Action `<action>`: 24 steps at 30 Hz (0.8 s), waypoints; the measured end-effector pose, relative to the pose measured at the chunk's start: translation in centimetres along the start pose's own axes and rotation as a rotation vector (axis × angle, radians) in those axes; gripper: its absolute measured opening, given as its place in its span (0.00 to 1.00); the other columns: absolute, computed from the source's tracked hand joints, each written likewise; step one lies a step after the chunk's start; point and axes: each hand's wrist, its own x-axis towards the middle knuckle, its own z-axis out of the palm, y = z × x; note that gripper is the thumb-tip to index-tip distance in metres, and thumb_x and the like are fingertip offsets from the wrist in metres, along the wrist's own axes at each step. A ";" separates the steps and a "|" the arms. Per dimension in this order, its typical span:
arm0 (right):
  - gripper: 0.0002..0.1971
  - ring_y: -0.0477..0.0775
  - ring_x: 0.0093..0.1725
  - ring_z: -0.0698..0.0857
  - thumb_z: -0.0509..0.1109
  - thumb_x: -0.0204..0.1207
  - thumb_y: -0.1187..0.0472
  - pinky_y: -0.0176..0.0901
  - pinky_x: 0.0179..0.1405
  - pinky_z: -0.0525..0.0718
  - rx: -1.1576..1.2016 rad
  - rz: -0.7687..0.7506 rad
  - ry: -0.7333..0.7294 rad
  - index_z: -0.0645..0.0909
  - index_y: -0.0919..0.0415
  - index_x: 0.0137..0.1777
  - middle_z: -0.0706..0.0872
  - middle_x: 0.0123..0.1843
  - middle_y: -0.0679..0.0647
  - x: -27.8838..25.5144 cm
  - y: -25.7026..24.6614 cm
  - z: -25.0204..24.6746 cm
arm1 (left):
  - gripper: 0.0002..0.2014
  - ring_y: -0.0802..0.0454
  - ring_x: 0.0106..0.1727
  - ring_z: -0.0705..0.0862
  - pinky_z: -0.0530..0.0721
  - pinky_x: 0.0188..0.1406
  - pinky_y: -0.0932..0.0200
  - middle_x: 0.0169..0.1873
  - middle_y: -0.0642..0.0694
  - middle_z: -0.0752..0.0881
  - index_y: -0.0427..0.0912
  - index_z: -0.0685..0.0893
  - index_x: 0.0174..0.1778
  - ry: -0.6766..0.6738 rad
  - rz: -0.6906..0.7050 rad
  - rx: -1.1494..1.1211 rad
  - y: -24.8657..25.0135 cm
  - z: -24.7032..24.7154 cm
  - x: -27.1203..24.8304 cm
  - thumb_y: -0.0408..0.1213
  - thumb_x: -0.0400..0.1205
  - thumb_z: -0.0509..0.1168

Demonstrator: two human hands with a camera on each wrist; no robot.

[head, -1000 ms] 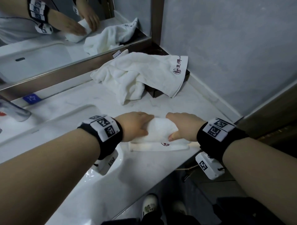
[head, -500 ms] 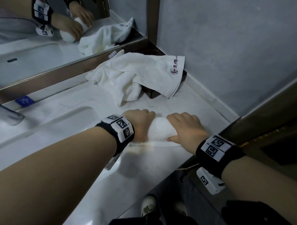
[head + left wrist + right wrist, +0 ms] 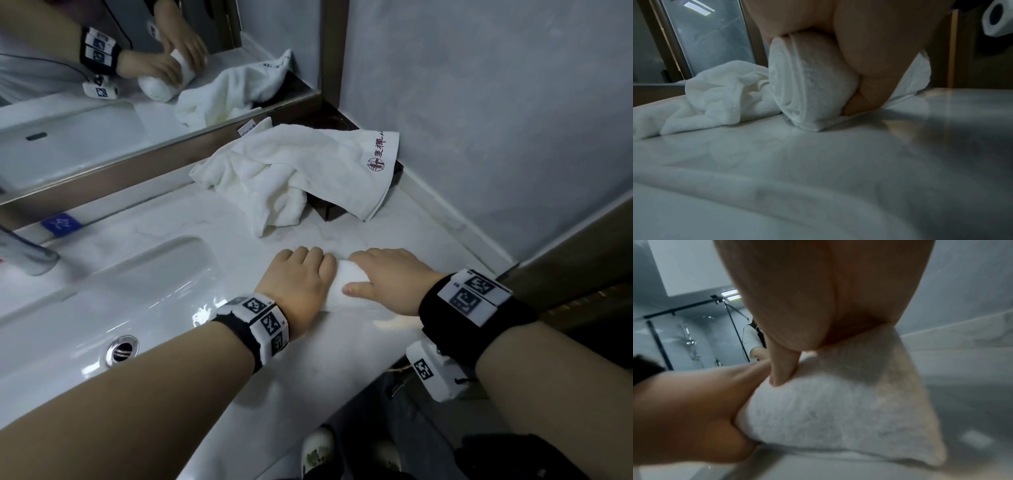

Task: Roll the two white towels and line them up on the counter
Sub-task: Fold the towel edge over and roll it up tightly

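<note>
The right hand (image 3: 818, 296) presses down on a rolled white towel (image 3: 838, 410) lying on the pale counter (image 3: 972, 394), its thumb (image 3: 784, 369) resting on the roll, while the left hand (image 3: 684, 410) cups the towel's other end.

We see bare forearms, each wearing a black fabric wristband (image 3: 476, 318) topped with white tiles printed with black square code markers (image 3: 474, 291). A small white camera block (image 3: 433, 371) bearing one such marker hangs under the right band at 6 o'clock. Below, at 6 o'clock, white shoes (image 3: 317, 452) and dark trouser legs (image 3: 496, 459) show.
</note>
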 end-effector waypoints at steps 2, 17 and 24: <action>0.25 0.60 0.59 0.79 0.63 0.79 0.38 0.52 0.59 0.74 0.041 -0.006 -0.026 0.72 0.59 0.64 0.79 0.61 0.57 0.2 -0.3 -0.5 | 0.33 0.44 0.50 0.79 0.76 0.51 0.50 0.55 0.46 0.78 0.43 0.70 0.66 -0.026 -0.010 -0.047 -0.2 0.1 -0.1 0.49 0.66 0.70; 0.35 0.61 0.57 0.81 0.72 0.66 0.34 0.50 0.46 0.70 0.004 -0.011 0.059 0.66 0.57 0.62 0.82 0.60 0.56 0.3 -0.5 1.3 | 0.26 0.53 0.29 0.76 0.73 0.25 0.59 0.34 0.56 0.78 0.53 0.65 0.38 -0.516 -0.109 -0.044 -1.4 -1.5 4.2 0.53 0.58 0.76; 0.37 0.60 0.60 0.81 0.70 0.69 0.34 0.53 0.53 0.76 0.051 0.137 0.138 0.63 0.55 0.70 0.80 0.64 0.55 0.0 0.7 3.2 | 0.27 0.48 0.55 0.83 0.81 0.52 0.53 0.54 0.51 0.81 0.51 0.74 0.58 -0.303 0.072 -0.075 -1.6 -1.5 6.4 0.54 0.66 0.73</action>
